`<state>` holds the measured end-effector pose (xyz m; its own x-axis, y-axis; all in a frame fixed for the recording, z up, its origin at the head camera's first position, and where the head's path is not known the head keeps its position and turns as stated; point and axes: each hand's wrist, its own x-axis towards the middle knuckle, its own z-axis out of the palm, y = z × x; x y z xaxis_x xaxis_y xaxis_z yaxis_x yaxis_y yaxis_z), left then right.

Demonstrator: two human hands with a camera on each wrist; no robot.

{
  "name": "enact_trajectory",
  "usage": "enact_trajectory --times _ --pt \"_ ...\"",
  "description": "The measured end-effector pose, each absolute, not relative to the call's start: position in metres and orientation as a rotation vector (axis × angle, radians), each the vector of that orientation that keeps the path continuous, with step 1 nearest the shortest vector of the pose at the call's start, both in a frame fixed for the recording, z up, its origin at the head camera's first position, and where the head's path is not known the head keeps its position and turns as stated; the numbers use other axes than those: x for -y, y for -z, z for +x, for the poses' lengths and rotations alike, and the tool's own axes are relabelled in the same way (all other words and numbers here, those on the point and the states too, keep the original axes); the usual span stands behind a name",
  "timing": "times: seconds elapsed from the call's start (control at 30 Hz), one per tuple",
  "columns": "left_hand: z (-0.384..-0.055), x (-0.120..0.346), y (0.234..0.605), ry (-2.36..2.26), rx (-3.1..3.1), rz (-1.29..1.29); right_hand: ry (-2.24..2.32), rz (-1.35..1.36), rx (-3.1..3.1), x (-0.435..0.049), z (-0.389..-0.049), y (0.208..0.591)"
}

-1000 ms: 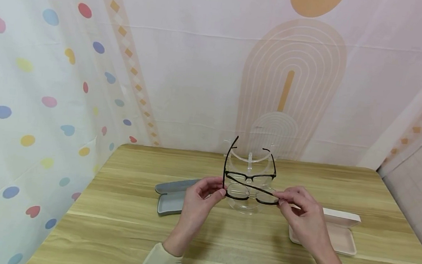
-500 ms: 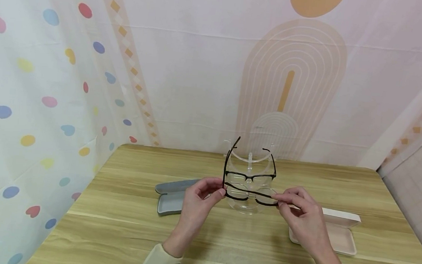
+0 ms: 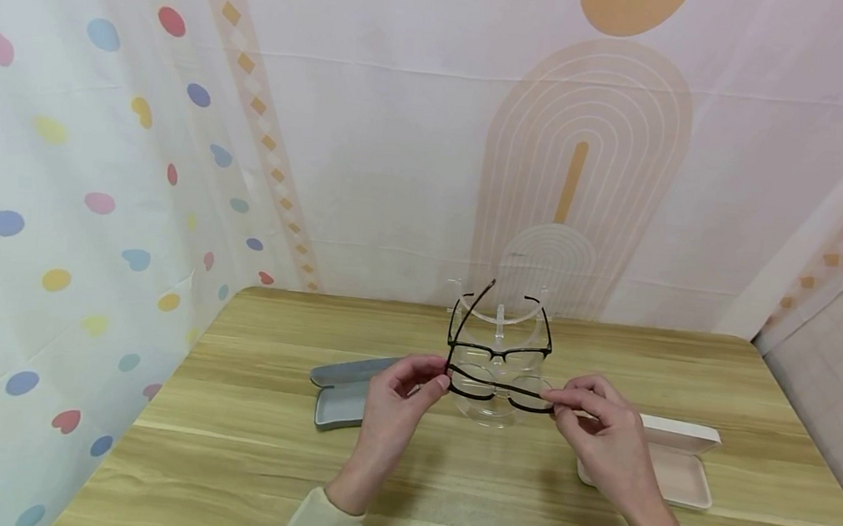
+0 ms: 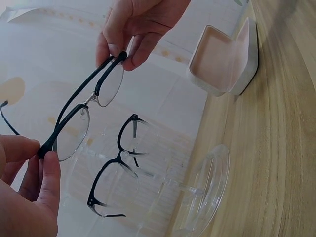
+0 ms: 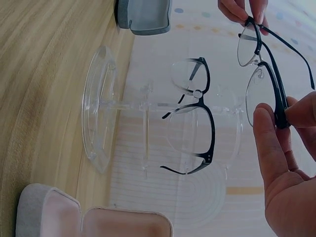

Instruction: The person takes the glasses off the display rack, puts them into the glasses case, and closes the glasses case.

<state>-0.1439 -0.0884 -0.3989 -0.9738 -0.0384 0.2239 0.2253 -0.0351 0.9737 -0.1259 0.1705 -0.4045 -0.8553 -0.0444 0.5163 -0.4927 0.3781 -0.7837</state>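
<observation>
My left hand (image 3: pixel 398 399) and right hand (image 3: pixel 605 434) hold a pair of black half-rim eyeglasses (image 4: pixel 64 127) in the air between them. In the left wrist view, the left fingers pinch one end corner of the frame. At the other corner, the right thumb and fingers pinch the hinge end together with the folded temple, as the right wrist view shows. That temple lies across the lenses; the one on the left side still sticks out, angled inward. Behind them, a second black-framed pair (image 5: pixel 213 131) sits on a clear display stand (image 4: pixel 224 170), temples spread.
An open grey glasses case (image 3: pixel 339 406) lies behind my left hand, partly covered by it. Beside my right hand is an open white case with pink lining (image 3: pixel 681 478). The wooden table (image 3: pixel 225 446) ends at a patterned curtain (image 3: pixel 399 169).
The right-side temple has come down flat across the lenses under my right fingers. The left-side temple has swung inward, its tip shifting right. Both hands stay almost in place.
</observation>
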Motion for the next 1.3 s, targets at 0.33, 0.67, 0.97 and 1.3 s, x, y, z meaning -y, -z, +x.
enact_trajectory --times 0.33,0.67,0.97,1.3 --pt "-0.1426 0.0875 0.397 2.08 2.058 -0.187 -1.466 0.46 2.24 -0.1683 -0.1248 0.4037" --pt "-0.1425 0.0889 0.3979 2.023 2.071 -0.24 -1.453 0.458 2.258 -0.1681 -0.1247 0.4042" --pt "-0.1427 0.0898 0.3988 2.0 2.092 -0.256 -1.457 0.459 2.258 -0.1678 -0.1255 0.4047" --pt "-0.1436 0.0897 0.4014 1.974 2.11 -0.239 -1.455 0.477 2.231 -0.165 -0.125 0.4048"
